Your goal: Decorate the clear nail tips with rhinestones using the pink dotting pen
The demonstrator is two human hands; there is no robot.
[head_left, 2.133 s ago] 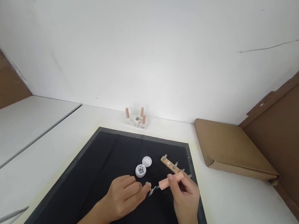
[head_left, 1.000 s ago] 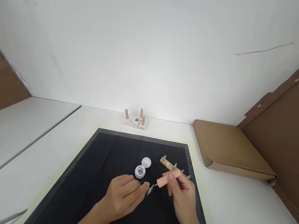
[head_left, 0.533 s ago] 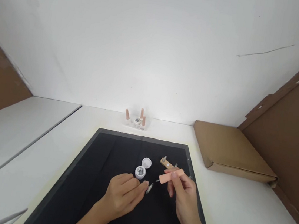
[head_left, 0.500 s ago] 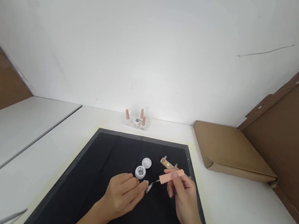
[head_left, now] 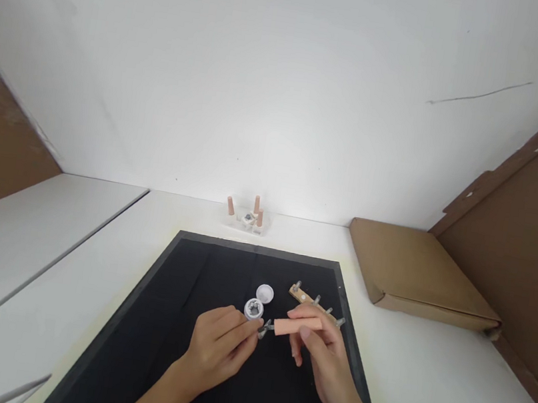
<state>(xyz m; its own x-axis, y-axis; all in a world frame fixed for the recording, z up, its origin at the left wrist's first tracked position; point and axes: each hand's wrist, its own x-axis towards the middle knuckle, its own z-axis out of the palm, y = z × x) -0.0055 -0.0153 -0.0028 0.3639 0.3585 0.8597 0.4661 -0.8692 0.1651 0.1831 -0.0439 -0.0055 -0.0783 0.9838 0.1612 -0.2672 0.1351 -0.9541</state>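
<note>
Since the preceding frame, the peach cap (head_left: 287, 326) has been shifted leftward and brought closer to horizontal, and the small shiny piece (head_left: 263, 333) has been carried slightly nearer to the white jar (head_left: 246, 308). More of the wooden strip (head_left: 304, 298) is now exposed behind the right hand (head_left: 323, 364).

Grip, left hand (head_left: 221, 349): the small shiny piece is pinched at the tips of thumb and fingers, just in front of the jar and to its right, above the black mat (head_left: 206, 286). Grip, right hand: the peach cap is grasped between thumb and fingers, its brush (head_left: 270, 328) pointed left at the small shiny piece. Whether the two are in contact cannot be told at this size.

The white jar is uncovered; silvery bits are seen inside. Its round white lid (head_left: 264, 294) is laid just behind it. The wooden strip is set at a slant on the right of the mat; clear pegs (head_left: 317, 300) are mounted along it, and a round white spot is noted near its far end.

At the back, three peach-capped bottles (head_left: 231, 207) are held in a clear tray (head_left: 245, 227); any lettering there is too small to be read. The wall (head_left: 166, 78) is marked by a thin dark line (head_left: 481, 97). A flat brown box (head_left: 423, 268) is placed on the right of the white table (head_left: 423, 386).
</note>
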